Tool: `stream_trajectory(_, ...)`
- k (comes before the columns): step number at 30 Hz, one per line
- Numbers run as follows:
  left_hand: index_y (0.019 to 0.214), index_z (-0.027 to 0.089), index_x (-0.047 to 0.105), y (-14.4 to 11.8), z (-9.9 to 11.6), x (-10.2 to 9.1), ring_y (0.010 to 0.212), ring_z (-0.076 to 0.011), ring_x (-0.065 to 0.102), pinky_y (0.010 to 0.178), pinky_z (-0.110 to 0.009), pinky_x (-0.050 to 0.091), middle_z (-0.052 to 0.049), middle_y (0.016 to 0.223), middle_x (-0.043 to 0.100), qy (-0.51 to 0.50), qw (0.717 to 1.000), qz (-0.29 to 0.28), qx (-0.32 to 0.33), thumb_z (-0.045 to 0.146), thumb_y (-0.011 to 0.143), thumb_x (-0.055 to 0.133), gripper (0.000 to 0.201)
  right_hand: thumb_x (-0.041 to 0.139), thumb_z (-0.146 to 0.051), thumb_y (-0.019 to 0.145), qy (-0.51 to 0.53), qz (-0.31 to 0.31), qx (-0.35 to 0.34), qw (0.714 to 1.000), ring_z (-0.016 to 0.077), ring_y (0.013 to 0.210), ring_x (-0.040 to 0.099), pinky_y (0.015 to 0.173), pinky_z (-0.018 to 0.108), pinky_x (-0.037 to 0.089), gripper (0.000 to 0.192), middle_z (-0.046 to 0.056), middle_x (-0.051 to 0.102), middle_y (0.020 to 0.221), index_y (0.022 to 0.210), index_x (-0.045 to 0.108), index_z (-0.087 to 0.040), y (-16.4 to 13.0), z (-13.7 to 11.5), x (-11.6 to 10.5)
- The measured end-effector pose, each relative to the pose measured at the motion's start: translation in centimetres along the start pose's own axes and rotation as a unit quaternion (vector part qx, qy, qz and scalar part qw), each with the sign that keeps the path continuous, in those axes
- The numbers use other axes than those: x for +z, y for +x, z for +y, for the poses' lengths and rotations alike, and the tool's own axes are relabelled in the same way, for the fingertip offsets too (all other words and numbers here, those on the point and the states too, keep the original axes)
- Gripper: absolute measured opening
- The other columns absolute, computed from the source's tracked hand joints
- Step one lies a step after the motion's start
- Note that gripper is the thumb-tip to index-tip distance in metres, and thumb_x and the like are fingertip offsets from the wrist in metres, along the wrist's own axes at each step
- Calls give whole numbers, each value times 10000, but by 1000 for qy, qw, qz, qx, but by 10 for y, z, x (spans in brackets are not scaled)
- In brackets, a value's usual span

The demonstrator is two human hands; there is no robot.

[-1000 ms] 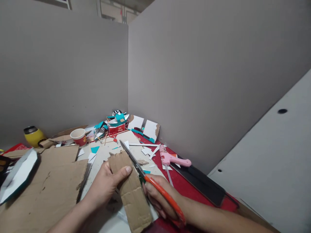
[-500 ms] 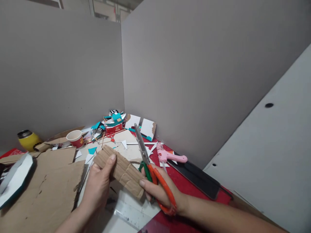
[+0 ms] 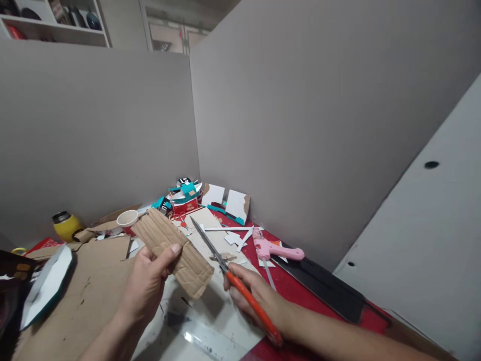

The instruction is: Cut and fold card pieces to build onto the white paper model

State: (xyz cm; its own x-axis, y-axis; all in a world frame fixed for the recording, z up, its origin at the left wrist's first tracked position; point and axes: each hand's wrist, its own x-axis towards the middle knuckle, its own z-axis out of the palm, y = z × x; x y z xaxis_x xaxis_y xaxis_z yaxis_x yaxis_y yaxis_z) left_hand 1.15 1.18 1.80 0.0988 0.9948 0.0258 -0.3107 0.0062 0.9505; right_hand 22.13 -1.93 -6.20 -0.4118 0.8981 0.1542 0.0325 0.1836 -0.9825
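A ridged brown cardboard strip (image 3: 184,263) is pinched in my left hand (image 3: 150,276), thumb on its face and fingers behind. It slants down to the right above the table. My right hand (image 3: 259,296) grips orange-handled scissors (image 3: 221,263) by the handles. Their blades point up and to the left, look nearly closed, and lie just right of the strip without touching it. Below the strip, a clear ruler (image 3: 206,341) rests on the pale work surface (image 3: 240,321).
At left lie a large cardboard sheet (image 3: 90,281), a paper cup (image 3: 128,218) and a yellow jar (image 3: 66,226). A pink glue gun (image 3: 278,249) sits at right beside a black flat panel (image 3: 323,286). Paper models (image 3: 186,193) stand by the grey partition (image 3: 300,125).
My right hand has come off the cardboard strip and turned the scissors, so the blades now lean further left. My left hand still holds the strip. The view has shifted slightly left and up.
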Motion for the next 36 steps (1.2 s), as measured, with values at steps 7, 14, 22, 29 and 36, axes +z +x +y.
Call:
stream_trajectory(7,921,166,717,0,9,-8,773,-187,671,713,-259,527,-36,844,743,40,999,6,34,302,705,769,261,471,-450,899,-151,-74,-62,984,118,619,358,580,245,347,255,-22,448,726,864,397,-209,-3,-13,-3)
stream_trajectory(14,950,160,718,1,4,-9,851,-223,683,791,-327,543,-71,938,750,59,997,-26,33,318,717,764,285,457,-382,900,-156,-76,-57,983,114,559,317,527,246,309,180,-47,399,641,869,428,-207,-4,-9,0)
stream_trajectory(22,922,164,703,3,-1,-7,788,-187,680,734,-294,547,-55,896,750,57,997,-38,22,298,743,750,228,480,-482,879,-180,-52,-65,980,114,594,340,552,237,321,294,-33,419,679,816,437,-199,-6,1,0)
stream_trajectory(29,911,160,700,4,-4,-9,742,-174,663,666,-267,525,-53,859,741,49,998,-33,11,314,716,770,258,490,-560,874,-166,-32,-87,982,95,558,282,527,231,285,404,-61,330,631,715,367,-210,-5,6,3)
stream_trajectory(36,938,170,693,5,-3,-9,729,-165,657,609,-239,495,-58,893,743,47,998,-32,2,325,715,769,282,492,-517,882,-153,-21,-86,984,89,537,257,499,227,265,387,-68,285,615,690,342,-216,-5,6,5)
